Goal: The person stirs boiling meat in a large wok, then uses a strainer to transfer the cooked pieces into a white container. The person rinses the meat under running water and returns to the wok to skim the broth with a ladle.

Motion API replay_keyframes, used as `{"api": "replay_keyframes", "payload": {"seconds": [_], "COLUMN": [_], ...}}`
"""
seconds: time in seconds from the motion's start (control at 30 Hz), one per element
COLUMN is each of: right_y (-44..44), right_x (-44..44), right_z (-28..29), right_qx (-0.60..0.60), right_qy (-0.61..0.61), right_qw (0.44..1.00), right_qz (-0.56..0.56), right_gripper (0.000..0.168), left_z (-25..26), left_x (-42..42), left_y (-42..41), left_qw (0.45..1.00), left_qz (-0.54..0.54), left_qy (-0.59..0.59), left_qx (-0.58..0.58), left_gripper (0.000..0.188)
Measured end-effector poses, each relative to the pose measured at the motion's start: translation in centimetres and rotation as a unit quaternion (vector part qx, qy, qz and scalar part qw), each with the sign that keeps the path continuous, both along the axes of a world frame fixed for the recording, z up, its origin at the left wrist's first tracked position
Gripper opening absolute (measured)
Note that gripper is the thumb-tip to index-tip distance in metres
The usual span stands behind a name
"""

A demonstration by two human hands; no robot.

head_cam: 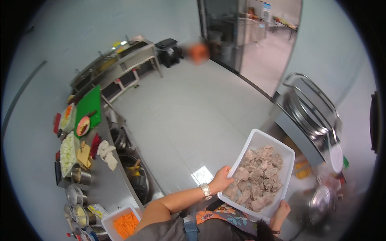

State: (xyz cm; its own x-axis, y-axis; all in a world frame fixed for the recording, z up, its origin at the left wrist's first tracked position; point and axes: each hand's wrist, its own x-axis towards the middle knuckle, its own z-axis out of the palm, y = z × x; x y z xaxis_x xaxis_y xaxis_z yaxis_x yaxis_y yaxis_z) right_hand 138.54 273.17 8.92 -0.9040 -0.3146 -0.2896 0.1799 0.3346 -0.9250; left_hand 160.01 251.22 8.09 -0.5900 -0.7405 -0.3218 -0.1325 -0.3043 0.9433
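Observation:
Both hands hold a white plastic tub (255, 132) in front of my apron. Chunks of pale, cooked-looking meat (256, 177) fill its bottom. My left hand (222, 179) grips the tub's left wall, with a wide metal bracelet or watch at the wrist. My right hand (280, 212) holds the lower right corner, its fingers partly hidden by the tub. Left of my left arm, a white tub of orange carrot strips (125, 225) stands at the steel counter's near end.
The steel counter (111, 183) on the left bears a green cutting board (88, 105), a tray of chopped pale vegetable (68, 153), cloths and metal pots. Sinks (120, 60) stand beyond. At right are a large steel vessel (304, 111) and a metal lid (319, 200). A glass door stands ahead.

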Motion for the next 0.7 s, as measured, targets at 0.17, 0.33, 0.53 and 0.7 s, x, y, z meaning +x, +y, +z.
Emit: {"api": "replay_keyframes", "payload": {"seconds": [0.17, 0.33, 0.53, 0.7], "right_y": [-21.4, -43.2, -63.9, -75.2], "right_x": [1.4, 6.5, 18.8, 30.0], "right_z": [-4.2, -3.3, -4.7, -5.2], "right_qx": [0.049, -0.022, -0.033, -0.011], "right_qy": [0.013, -0.004, 0.013, 0.028], "right_qw": [0.986, 0.939, 0.841, 0.780], "right_qz": [0.162, 0.343, 0.541, 0.625], "right_gripper": [0.023, 0.022, 0.020, 0.020], "left_z": [-2.4, -1.8, 0.1, 0.3], "left_x": [7.5, 15.0, 24.3, 32.6], "left_y": [-12.9, -22.1, -29.2, -37.2], "left_qw": [0.984, 0.933, 0.817, 0.752], "left_qz": [0.169, 0.350, 0.568, 0.654], "left_qy": [-0.059, -0.078, -0.102, -0.083], "left_qx": [-0.010, 0.013, 0.007, 0.004], "left_gripper": [0.033, 0.033, 0.031, 0.027]}}
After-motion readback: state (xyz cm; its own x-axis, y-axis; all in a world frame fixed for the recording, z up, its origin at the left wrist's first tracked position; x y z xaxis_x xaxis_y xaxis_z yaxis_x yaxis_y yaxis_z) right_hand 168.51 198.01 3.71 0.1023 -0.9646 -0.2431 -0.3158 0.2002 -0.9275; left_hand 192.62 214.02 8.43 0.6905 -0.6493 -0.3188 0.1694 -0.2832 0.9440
